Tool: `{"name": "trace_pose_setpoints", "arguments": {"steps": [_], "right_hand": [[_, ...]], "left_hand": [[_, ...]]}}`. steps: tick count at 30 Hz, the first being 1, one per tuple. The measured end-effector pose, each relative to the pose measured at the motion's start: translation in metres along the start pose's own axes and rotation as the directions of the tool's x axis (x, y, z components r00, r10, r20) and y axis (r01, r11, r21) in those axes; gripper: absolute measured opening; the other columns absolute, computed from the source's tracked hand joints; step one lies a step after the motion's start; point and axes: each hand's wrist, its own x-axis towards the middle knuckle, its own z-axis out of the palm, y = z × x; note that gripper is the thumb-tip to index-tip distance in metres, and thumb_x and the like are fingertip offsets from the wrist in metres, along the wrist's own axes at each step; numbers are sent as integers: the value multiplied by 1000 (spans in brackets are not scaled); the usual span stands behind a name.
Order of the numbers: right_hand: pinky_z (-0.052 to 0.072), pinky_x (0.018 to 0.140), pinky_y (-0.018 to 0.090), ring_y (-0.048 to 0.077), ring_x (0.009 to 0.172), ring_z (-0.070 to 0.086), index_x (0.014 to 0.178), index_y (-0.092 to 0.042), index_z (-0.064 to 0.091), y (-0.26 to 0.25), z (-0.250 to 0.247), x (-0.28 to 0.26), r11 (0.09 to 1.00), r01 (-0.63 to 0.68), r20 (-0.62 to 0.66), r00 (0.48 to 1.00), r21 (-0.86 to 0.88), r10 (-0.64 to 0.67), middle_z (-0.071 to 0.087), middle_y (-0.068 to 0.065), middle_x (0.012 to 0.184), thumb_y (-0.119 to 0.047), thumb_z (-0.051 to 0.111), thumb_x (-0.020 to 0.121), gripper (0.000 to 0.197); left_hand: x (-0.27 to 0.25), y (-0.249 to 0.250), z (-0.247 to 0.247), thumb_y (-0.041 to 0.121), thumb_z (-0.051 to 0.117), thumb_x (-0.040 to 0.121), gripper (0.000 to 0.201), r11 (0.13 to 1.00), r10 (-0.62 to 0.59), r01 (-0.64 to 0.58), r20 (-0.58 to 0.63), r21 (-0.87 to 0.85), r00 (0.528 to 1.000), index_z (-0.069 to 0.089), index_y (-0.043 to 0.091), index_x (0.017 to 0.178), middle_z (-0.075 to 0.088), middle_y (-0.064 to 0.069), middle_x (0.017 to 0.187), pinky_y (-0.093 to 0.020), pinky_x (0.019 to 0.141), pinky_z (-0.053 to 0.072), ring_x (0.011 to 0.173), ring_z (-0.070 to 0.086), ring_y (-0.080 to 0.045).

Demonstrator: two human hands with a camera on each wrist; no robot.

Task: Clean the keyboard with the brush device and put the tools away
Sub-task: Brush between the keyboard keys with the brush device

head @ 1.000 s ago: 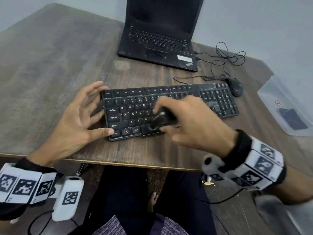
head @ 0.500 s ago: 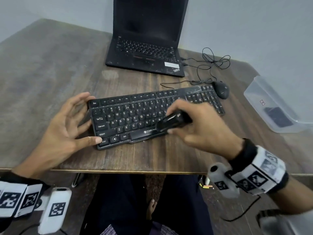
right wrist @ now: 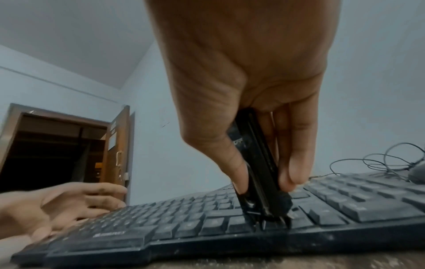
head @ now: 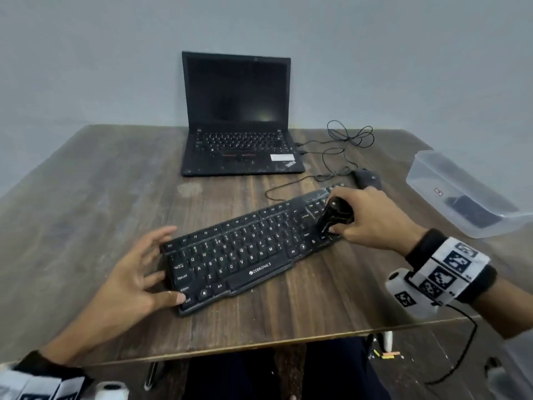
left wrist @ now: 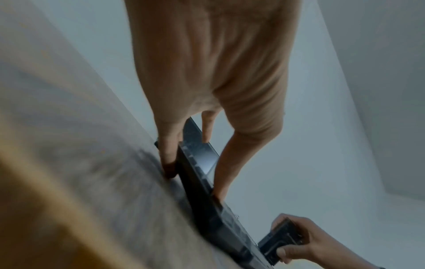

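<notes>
While the left hand [head: 129,280] lies with straight, spread fingers against the near-left end of the flat black plastic keyboard [head: 245,252], the right hand [head: 372,216] grips a slim black brush device [head: 334,216] — its tip down on the keys at the far-right end. Beyond the right hand sit a black mouse [head: 366,179] and a clear plastic box [head: 467,194] — both on the brown wooden table [head: 86,197].

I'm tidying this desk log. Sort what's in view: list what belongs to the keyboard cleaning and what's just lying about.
In use:
- keyboard
- brush device, gripped by the right hand, tip on the keys
- left hand, steadying the keyboard's left end
- clear plastic box, probably the tool storage

Lying about:
- laptop
- mouse
- tangled cable
</notes>
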Motion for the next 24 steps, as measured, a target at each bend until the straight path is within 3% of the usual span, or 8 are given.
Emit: {"name": "trace_pose_setpoints", "arguments": {"steps": [3, 7, 9, 12, 15, 18, 24], "right_hand": [[59, 72, 39, 19, 80, 70, 94, -31, 57, -1, 1, 4, 1000, 23, -13, 1000, -10, -23, 72, -9, 83, -30, 81, 72, 33], [59, 71, 42, 22, 80, 69, 87, -32, 51, 2, 0, 10, 1000, 11, 16, 1000, 24, -11, 71, -6, 84, -32, 79, 71, 32], [57, 69, 38, 26, 80, 69, 85, -29, 51, 2, 0, 11, 1000, 12, 18, 1000, 15, -12, 71, -3, 84, -30, 77, 71, 30], [54, 67, 35, 28, 80, 68, 88, -27, 53, 0, 2, 10, 1000, 2, 20, 1000, 7, -2, 72, -1, 86, -31, 72, 70, 27], [57, 67, 40, 29, 78, 67, 89, -26, 53, 0, 2, 9, 1000, -2, 13, 1000, 23, 2, 71, 0, 85, -33, 68, 67, 27], [57, 66, 40, 27, 75, 66, 86, -26, 54, 2, 0, 7, 999, -4, -3, 1000, 38, 4, 70, -2, 82, -33, 69, 67, 25], [58, 63, 40, 15, 71, 67, 86, -25, 61, 2, -5, -4, 989, -26, -63, 997, 147, 36, 70, -5, 74, -31, 75, 67, 24]], "left_hand": [[11, 13, -10, 27, 100, 33, 100, 972, -100, 82, 75, 218, 992, 62, 46, 124, 58, 1, 139, -40, 105, 51, 126, 61, -15], [27, 36, -12, 38, 105, 30, 120, 891, -340, 238, 220, 388, 914, 51, 32, 136, 56, 7, 140, -27, 98, 53, 120, 63, -12], [38, 56, 1, 54, 101, 32, 133, 789, -419, 239, 212, 567, 883, 38, 30, 146, 47, 10, 145, -28, 103, 49, 125, 56, -9], [58, 78, 40, 82, 87, 33, 151, 566, -428, 107, 180, 818, 886, 15, 34, 158, 28, 9, 158, -37, 116, 39, 140, 38, -15], [80, 79, 81, 83, 84, 32, 155, 510, -490, 100, 193, 854, 850, 12, 30, 158, 33, 5, 159, -40, 116, 40, 138, 42, -18], [99, 76, 110, 81, 86, 26, 139, 464, -518, 90, 188, 881, 834, 26, 34, 143, 48, 5, 145, -43, 109, 46, 126, 51, -17], [105, 80, 126, 66, 93, 38, 140, 337, -487, 61, 119, 940, 865, 20, 24, 149, 43, 0, 145, -44, 110, 44, 132, 42, -21]]}}
